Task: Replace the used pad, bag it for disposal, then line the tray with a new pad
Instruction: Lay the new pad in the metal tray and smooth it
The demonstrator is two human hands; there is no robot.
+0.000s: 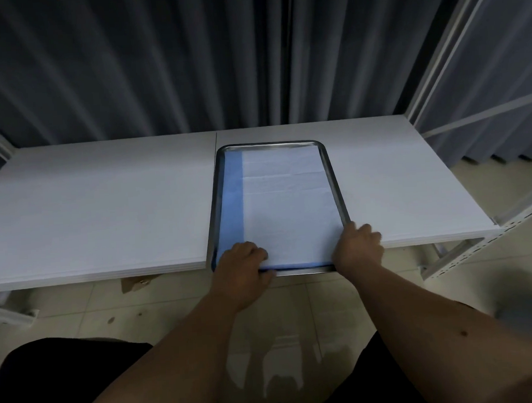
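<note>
A steel tray (334, 179) lies on the white table, its near end overhanging the front edge. A pad (286, 200) lies flat inside it, white on top with a blue strip along its left side and near edge. My left hand (242, 264) rests on the pad's near left corner, fingers curled over the pad's near edge. My right hand (358, 245) sits at the tray's near right corner, fingers on the pad's edge and the rim. I cannot tell whether either hand pinches the pad or just presses on it.
The white table (98, 204) spans the view, with a seam just left of the tray. Dark curtains (189, 60) hang behind it. A white metal shelf frame (482, 245) stands at the right. Tiled floor and my dark-clothed lap are below.
</note>
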